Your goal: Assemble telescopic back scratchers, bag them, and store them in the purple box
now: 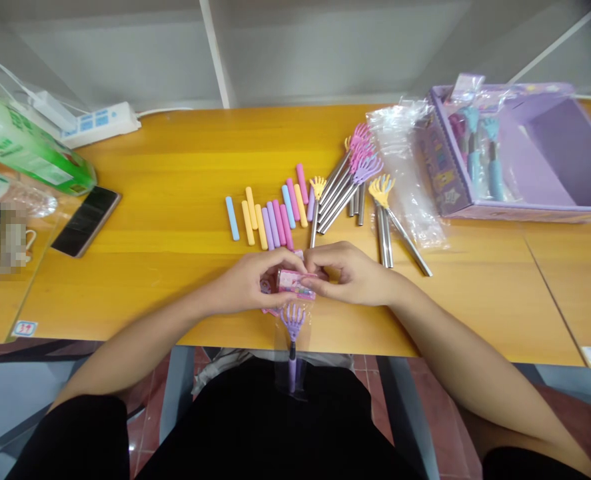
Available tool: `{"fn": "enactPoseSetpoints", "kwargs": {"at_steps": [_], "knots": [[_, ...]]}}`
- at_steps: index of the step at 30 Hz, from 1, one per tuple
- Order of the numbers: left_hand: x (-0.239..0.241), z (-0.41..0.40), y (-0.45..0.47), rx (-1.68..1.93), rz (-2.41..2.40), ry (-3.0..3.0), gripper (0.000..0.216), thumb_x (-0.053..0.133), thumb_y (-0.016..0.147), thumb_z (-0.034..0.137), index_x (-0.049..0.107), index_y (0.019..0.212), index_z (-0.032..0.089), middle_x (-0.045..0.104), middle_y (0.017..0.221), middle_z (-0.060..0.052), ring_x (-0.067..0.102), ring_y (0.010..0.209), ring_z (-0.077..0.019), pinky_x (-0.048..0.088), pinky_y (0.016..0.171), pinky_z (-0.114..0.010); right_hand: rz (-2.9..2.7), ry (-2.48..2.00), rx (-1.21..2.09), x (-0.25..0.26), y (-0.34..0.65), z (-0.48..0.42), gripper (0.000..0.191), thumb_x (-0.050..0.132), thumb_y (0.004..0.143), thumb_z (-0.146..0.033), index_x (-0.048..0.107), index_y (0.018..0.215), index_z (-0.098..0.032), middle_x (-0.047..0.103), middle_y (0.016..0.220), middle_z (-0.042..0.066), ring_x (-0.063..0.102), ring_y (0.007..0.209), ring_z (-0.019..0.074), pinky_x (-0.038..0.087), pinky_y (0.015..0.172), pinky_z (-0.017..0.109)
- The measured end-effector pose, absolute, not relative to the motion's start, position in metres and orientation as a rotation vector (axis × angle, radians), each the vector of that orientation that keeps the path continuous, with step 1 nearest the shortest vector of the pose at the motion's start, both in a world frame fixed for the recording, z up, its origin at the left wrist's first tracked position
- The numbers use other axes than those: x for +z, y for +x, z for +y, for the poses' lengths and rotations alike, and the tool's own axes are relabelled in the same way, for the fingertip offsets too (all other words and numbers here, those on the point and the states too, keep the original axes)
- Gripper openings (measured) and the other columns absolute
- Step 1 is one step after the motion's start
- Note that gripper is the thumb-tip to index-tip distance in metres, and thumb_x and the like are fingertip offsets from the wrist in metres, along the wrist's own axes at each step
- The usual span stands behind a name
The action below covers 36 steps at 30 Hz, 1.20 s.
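My left hand (pixel 248 283) and my right hand (pixel 352 275) meet near the table's front edge, fingers closed on a pink printed card (pixel 295 281). Below the card hangs a clear bag with a purple back scratcher (pixel 292 327) in it, its hand-shaped head up and its handle over my lap. Part of a pink-purple printed piece (pixel 270 297) shows under my left hand. Just beyond my fingers lie several coloured handle sleeves (pixel 277 223). Back scratchers with metal rods (pixel 340 193) and pink, purple and yellow heads are heaped further right.
A purple box (pixel 458 207) at the right holds bagged back scratchers (pixel 494 160). Clear bags (pixel 408 173) lie against its left side. A yellow-headed scratcher (pixel 382 190) lies nearer. On the left are a phone (pixel 86 220), a green package (pixel 30 143) and a power strip (pixel 102 123).
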State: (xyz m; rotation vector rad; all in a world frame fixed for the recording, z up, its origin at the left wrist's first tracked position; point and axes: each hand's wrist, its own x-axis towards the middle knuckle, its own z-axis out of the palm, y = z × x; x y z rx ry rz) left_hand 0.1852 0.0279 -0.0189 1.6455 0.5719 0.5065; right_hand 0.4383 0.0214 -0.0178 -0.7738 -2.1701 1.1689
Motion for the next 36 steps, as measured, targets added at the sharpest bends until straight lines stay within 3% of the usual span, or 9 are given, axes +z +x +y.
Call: {"fn": "enactPoseSetpoints", "kwargs": {"at_steps": [8,15,25,29,32,36], "knots": [[-0.0205,0.0284,0.1846,0.482,0.578,1.549,0.022,0.072,0.101,0.030,0.065,0.119,0.020,0.072,0.113,-0.006,0.073,0.102,-0.0166,0.058,0.089,-0.031,-2.211,-0.763,1.211,-0.0194,0.4377,0.0221,0.034,0.065,0.104,-0.035,0.050,0.077,-0.021,0.047,0.068,-0.006,0.042,0.060,0.0081,0.033,0.059,0.023],[-0.0220,0.0268,0.1851,0.479,0.628,1.509,0.030,0.077,0.095,0.027,0.063,0.121,0.020,0.072,0.110,-0.006,0.075,0.101,-0.0173,0.060,0.089,-0.031,-2.238,-0.757,1.407,-0.0205,0.4367,0.0208,0.024,0.066,0.104,-0.036,0.074,0.092,-0.016,0.057,0.068,-0.005,0.046,0.058,0.0078,0.035,0.056,0.021],[-0.0185,0.0271,0.1839,0.421,0.606,1.519,0.035,0.073,0.092,0.018,0.060,0.124,0.021,0.073,0.115,-0.007,0.075,0.105,-0.0182,0.059,0.089,-0.031,-2.270,-0.778,1.441,-0.0183,0.4402,0.0188,0.011,0.066,0.091,-0.020,0.066,0.081,-0.017,0.054,0.068,-0.005,0.045,0.060,0.0075,0.036,0.057,0.021],[-0.0195,0.0266,0.1821,0.307,0.573,1.455,0.063,0.088,0.084,0.024,0.053,0.137,0.025,0.071,0.133,-0.013,0.076,0.111,-0.0240,0.062,0.087,-0.035,-2.285,-0.767,1.454,-0.0152,0.4419,0.0204,0.010,0.065,0.088,-0.018,0.064,0.078,-0.016,0.056,0.070,-0.004,0.046,0.062,0.0082,0.036,0.059,0.022],[-0.0197,0.0242,0.1817,0.233,0.567,1.457,0.080,0.093,0.079,0.028,0.050,0.146,0.026,0.071,0.134,-0.014,0.076,0.113,-0.0272,0.064,0.087,-0.038,-2.250,-0.782,1.549,-0.0138,0.4436,0.0226,0.016,0.066,0.095,-0.026,0.067,0.082,-0.016,0.058,0.070,-0.004,0.048,0.063,0.0088,0.038,0.060,0.022],[-0.0205,0.0254,0.1816,0.351,0.636,1.402,0.073,0.091,0.081,0.029,0.056,0.144,0.024,0.073,0.129,-0.014,0.077,0.110,-0.0277,0.065,0.087,-0.039,-2.076,-0.786,1.921,-0.0152,0.4456,0.0263,0.035,0.072,0.099,-0.047,0.073,0.111,-0.015,0.070,0.084,0.001,0.060,0.068,0.0119,0.049,0.066,0.025]]}}
